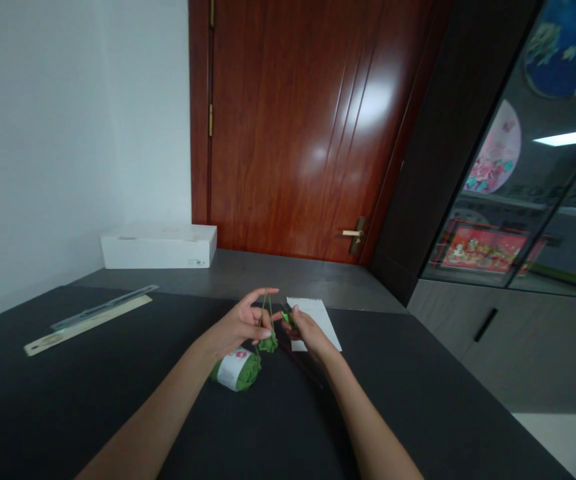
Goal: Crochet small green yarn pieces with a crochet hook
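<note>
L forearm [163, 407], bare, comes in from bottom L, angled up & to the R; R forearm [361, 407], also bare, from bottom R, angled up & to the L. L hand [235, 328] raised, index finger [262, 292] out twd R side, L thumb [259, 332] below w/ gap btwn; other fingers curled. R hand [307, 329] closed in a loose grip, R thumb [296, 311] up top, fingers partly hidden. Hands v. close tog. nr ctr; can't tell if touching.
</note>
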The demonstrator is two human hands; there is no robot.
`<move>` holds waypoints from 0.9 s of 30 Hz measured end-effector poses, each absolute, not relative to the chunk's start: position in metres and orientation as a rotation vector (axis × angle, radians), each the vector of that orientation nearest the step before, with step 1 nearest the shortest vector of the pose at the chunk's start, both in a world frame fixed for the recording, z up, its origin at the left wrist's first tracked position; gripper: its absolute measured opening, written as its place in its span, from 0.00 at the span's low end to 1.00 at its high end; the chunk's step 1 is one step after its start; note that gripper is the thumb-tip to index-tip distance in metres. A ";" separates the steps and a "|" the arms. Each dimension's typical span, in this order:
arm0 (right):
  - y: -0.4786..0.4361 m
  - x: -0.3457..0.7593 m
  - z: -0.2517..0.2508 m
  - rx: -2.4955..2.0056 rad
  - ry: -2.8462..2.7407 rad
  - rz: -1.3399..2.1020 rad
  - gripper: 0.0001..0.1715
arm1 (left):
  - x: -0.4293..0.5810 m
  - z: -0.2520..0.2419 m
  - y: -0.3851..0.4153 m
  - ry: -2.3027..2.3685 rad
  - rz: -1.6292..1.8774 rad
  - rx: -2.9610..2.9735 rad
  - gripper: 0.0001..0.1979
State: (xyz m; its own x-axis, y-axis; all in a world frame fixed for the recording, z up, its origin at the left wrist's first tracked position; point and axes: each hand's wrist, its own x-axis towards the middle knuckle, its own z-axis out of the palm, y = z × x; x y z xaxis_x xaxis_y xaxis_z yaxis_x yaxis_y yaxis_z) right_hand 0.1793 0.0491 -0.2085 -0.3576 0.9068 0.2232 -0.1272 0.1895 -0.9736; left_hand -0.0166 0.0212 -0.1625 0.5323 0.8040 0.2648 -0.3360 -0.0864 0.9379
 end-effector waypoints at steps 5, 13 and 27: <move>0.049 0.180 -0.209 -0.750 -1.465 1.502 0.35 | -0.019 -0.160 0.019 0.412 0.901 1.332 0.47; 0.044 0.177 -0.206 -0.609 -1.399 1.719 0.27 | -0.018 -0.159 0.021 0.293 0.814 1.333 0.52; 0.047 0.181 -0.204 -0.549 -1.425 1.774 0.27 | -0.020 -0.160 0.020 0.245 0.741 1.395 0.57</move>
